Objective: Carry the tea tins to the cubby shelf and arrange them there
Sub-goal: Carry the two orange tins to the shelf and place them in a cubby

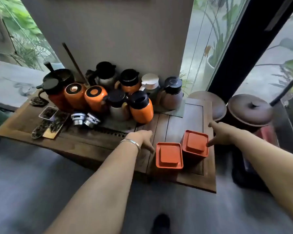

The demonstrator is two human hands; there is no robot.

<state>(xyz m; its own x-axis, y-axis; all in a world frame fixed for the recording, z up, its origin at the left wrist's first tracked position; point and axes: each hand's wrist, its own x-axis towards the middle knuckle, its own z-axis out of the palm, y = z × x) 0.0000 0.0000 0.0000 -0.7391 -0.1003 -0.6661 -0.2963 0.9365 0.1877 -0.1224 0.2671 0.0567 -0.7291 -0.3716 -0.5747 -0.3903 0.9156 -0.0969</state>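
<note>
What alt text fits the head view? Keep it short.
Two bare hands reach toward two square orange tins at the near edge of a dark wooden table; the left hand is beside one, the right hand touches the other. Orange and black flasks crowd the back.

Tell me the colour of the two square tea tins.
Orange-red, lids included; tea tins seen in the head view.

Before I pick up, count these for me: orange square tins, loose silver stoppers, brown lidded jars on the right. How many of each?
Orange square tins: 2
Silver stoppers: 2
Brown lidded jars: 2
Total: 6
</note>
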